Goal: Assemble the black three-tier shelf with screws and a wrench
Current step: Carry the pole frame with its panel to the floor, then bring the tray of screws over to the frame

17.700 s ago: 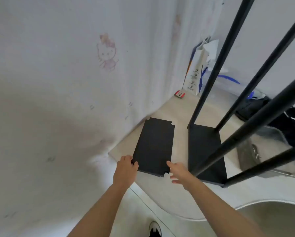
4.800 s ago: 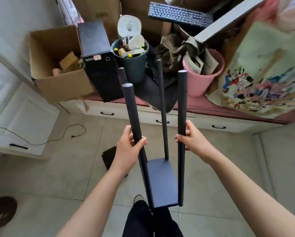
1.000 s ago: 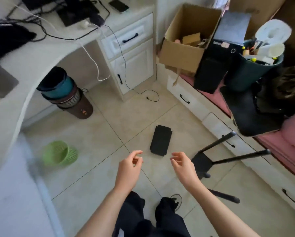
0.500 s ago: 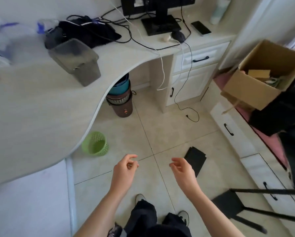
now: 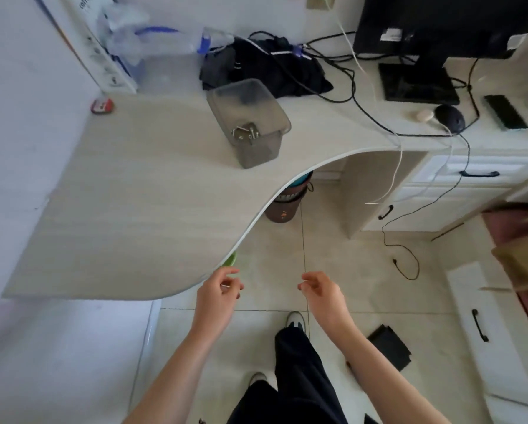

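On the desk (image 5: 134,194), a bin (image 5: 250,123) of screws (image 5: 245,133); below, both hands (image 5: 218,296) empty, fingers loosely curled.

Matt wood-grain desk (image 5: 134,194), translucent plastic bin (image 5: 250,123)

A home study: curved desk (image 5: 140,209), monitor (image 5: 434,22), tiled floor (image 5: 348,270).

Your two hands up: left hand (image 5: 218,296), right hand (image 5: 323,296), both empty, fingers loosely curled. One desk (image 5: 128,209). One clear bin (image 5: 250,122) on it, small cluster of screws (image 5: 245,133) inside, count unclear. One black shelf panel (image 5: 389,347) on floor. One monitor (image 5: 440,24), one mouse (image 5: 449,117). Two shoes in view.
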Demonstrator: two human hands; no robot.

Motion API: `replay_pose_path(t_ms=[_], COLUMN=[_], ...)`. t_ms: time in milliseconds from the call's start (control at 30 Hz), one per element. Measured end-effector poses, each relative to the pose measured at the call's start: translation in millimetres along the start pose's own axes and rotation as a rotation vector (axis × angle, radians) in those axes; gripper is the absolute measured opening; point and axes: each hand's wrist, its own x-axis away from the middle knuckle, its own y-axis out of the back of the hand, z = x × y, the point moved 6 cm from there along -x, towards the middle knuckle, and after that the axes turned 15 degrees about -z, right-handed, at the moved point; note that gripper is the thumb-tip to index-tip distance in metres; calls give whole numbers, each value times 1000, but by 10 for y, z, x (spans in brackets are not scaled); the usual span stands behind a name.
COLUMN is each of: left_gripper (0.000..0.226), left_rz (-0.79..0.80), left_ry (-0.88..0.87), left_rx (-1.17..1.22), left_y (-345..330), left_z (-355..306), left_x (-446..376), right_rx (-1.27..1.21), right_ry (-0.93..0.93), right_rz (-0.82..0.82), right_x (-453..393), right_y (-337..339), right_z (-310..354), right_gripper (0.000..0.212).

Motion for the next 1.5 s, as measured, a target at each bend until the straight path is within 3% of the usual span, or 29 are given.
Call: replay_pose_path(t_ms=[300,500,600,800,900,1200,1500], left_gripper=[30,23,21,15,17,31,60], left_rz=[-184,-247,-256,-298,-321,-215,46], left_ry=[99,61,7,-182,-293,-522,-505], left_rx=[69,83,37,-92,-162,-458,-631], left_y=[-203,-334,-347,-329,-316,-539,-886], left_z=[-515,-994,-1242,-1845,-2149,-2562,-2523], left_x=[-794,-1340,-1677,-2511,-2910,-3847,-4129], right_rx=[48,2,-121,-517,-630,-656,-704], right_ry=[136,171,58,-469,-610,-737,-758], right_rz=[149,212,255,354,321,368,385], right_x=[-1004,-1588,-1813,-2084,-2174,-2318,-2362], right_y=[-226,-332,-428,-664,-755,-925,-937], right_z=[967,1591,1823,2118,2221,2321,2300], right_gripper=[16,15,17,6,7,11,13])
